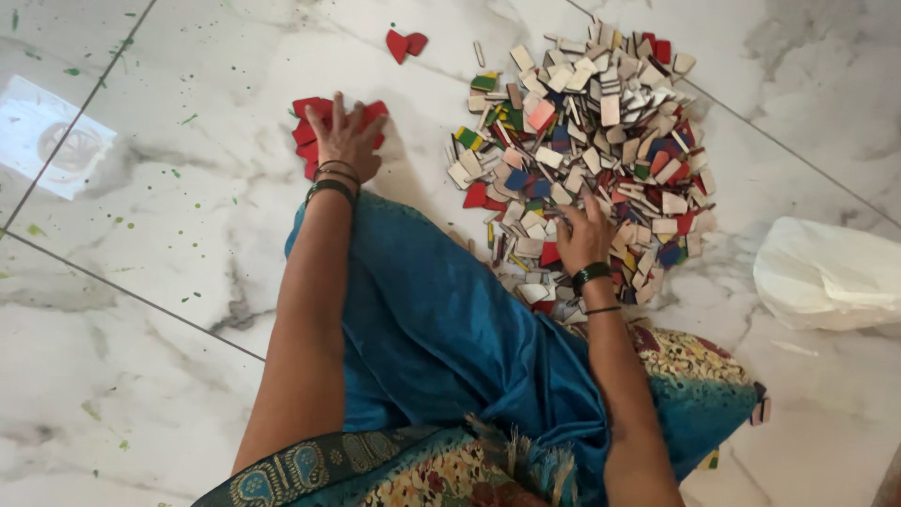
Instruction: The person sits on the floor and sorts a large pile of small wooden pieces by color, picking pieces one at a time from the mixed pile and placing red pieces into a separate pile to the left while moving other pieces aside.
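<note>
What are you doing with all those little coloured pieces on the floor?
A person sits on a marble floor. Their left hand lies flat on a small group of red pieces. Their right hand rests in a big pile of mixed flat pieces, some plain and some coloured. Two more red pieces lie apart, and a white bag sits to the right.

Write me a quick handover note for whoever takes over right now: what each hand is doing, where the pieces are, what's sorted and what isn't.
Left hand: flat on the red stack, palm down, fingers spread; not gripping.
Right hand: fingers in the near edge of the mixed pile; whether it holds a piece cannot be told.
Pieces: mixed pile on the marble floor, plain and coloured pieces together. Two red pieces lie apart, beyond the stack. White bag at right.
Done: a small group of reds set aside.
Left: most of the pile is unsorted.
</note>
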